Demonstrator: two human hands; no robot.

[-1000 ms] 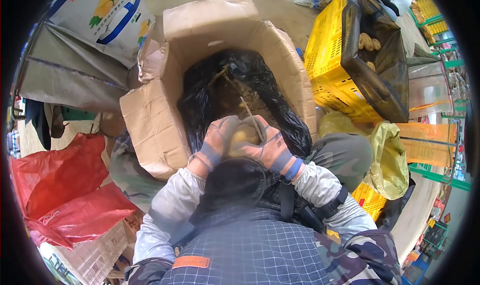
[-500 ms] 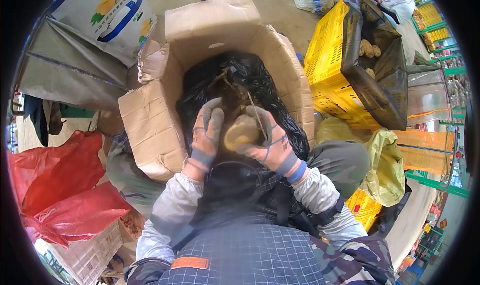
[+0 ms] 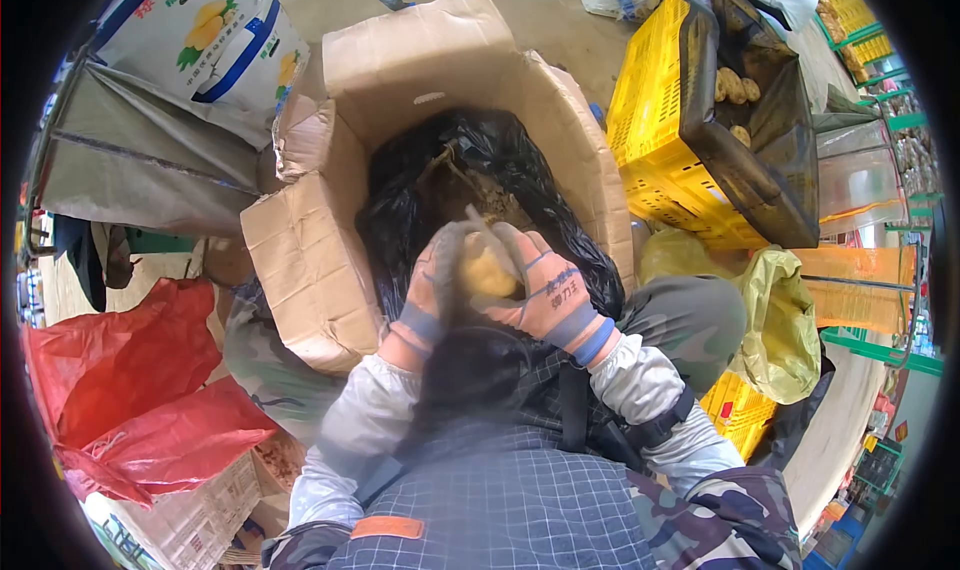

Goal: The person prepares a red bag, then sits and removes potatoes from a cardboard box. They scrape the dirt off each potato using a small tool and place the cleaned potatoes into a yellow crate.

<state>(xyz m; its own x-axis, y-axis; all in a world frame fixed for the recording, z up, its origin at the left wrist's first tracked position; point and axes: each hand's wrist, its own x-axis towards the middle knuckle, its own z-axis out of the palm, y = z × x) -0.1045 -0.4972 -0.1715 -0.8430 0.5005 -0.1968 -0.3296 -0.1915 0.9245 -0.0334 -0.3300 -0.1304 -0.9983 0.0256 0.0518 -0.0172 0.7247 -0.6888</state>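
Observation:
A yellowish-brown potato (image 3: 487, 273) is held between my two gloved hands, above the black plastic bag (image 3: 395, 185) that lines an open cardboard box (image 3: 295, 255). My left hand (image 3: 430, 285) is curled against its left side, blurred in part. Around the right side closes my right hand (image 3: 548, 292), thumb below and fingers on top. A thin, pale, narrow piece (image 3: 476, 216) sticks up at the fingertips; its kind is too blurred to name. Brown soil-like matter (image 3: 492, 200) lies inside the bag.
On the right stands a yellow crate (image 3: 650, 120) lined in dark plastic, with several potatoes (image 3: 735, 87) inside. A yellow-green sack (image 3: 780, 320) lies by my right knee, red plastic bags (image 3: 130, 370) at left. Printed cartons (image 3: 200, 40) stand at the upper left.
My left hand has closed in on the potato, which stood apart from it before. The thin piece at the right hand has swung to the left, and the view has shifted slightly.

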